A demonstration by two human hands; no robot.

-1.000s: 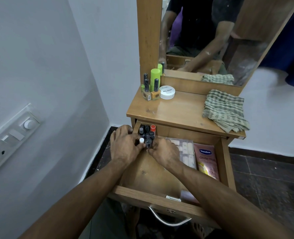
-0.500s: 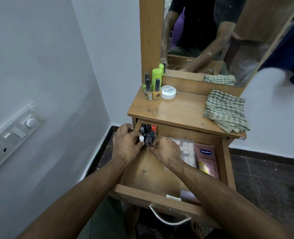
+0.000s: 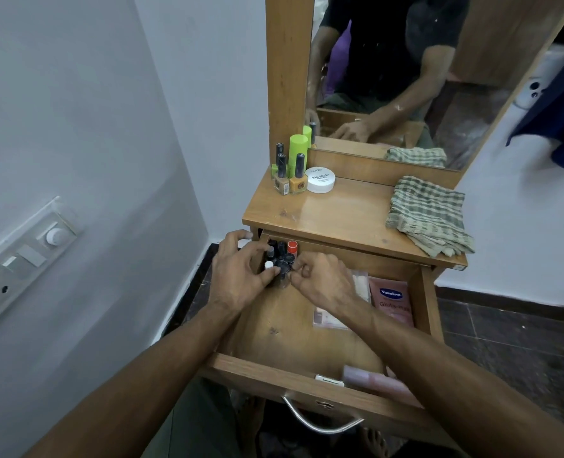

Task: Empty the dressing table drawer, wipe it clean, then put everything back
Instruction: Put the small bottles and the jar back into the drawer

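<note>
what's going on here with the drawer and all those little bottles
A person is reaching into the open drawer of a dressing table. Both hands are on a cluster of small bottles in its back left corner: the left hand pinches one with a white cap, the right hand curls in beside it. A Vaseline sachet lies in the drawer too. A few bottles, a white jar and a checked cloth sit on the tabletop.

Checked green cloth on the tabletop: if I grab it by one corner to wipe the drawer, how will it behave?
The checked green-and-cream woven cloth lies folded in loose layers, so it will likely unfold and hang limp rather than lift flat. Its edge overhangs the wooden tabletop, so a sideways push may slide it off. It looks thin, so probably light and not fragile.
</note>
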